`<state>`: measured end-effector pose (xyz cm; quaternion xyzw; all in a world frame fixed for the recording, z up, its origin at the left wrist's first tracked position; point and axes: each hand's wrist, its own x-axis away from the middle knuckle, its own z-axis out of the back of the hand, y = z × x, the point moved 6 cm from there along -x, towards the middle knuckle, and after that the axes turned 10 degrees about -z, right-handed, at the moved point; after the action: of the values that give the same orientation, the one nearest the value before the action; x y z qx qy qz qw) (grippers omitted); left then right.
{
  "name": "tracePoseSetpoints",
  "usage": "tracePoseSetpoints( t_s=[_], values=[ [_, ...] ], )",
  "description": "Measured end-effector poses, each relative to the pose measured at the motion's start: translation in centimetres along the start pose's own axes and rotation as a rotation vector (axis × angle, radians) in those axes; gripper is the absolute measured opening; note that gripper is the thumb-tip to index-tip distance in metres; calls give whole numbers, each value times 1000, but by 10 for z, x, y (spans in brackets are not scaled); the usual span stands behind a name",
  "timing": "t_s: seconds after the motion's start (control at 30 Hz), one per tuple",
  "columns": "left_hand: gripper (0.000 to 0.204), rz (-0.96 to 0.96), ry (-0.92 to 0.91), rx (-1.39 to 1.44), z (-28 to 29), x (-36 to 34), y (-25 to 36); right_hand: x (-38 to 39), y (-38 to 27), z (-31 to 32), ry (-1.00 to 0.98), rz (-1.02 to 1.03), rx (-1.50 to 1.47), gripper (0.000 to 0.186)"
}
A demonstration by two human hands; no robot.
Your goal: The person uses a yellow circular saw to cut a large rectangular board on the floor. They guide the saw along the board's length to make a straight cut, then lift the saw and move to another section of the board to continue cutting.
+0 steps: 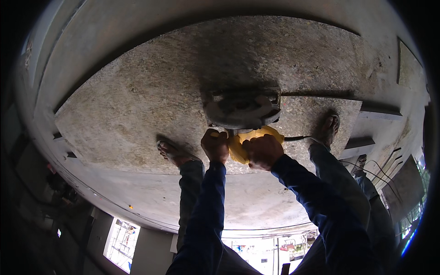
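Note:
A circular saw with a yellow body (237,149) and a dark rounded blade guard (243,110) rests on a large worn board (137,87). My right hand (264,151) is wrapped round its yellow handle. Closed at the saw's left side is my left hand (215,145), a bit of yellow showing at its fingers. A straight cut edge (321,96) runs from the saw's base toward the right. The blade itself is hidden under the guard. A dark power cord (297,138) leaves the yellow body to the right.
My left foot (172,152) and right foot (331,128), in sandals, stand on the board. Dark support pieces (380,111) jut out beneath its right edge. Another trousered leg (373,201) is at the right, near loose cables (382,173). A smaller panel (409,64) lies far right.

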<state>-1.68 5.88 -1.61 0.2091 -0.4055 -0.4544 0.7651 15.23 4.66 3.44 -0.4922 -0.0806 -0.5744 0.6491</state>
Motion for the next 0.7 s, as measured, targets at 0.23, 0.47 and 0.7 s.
tracePoseSetpoints(
  t_s=[0.23,0.47,0.7],
  values=[
    [14,-1,-12,1,6,-4,-10,-7,-10,1,-92,-28,40,26],
    [14,-8,2,-26,13,-6,-13,-10,-17,2,-65,0,14,17],
    [14,17,-2,14,23,-12,-19,-16,-26,-2,-56,12,-10,18]
  ],
)
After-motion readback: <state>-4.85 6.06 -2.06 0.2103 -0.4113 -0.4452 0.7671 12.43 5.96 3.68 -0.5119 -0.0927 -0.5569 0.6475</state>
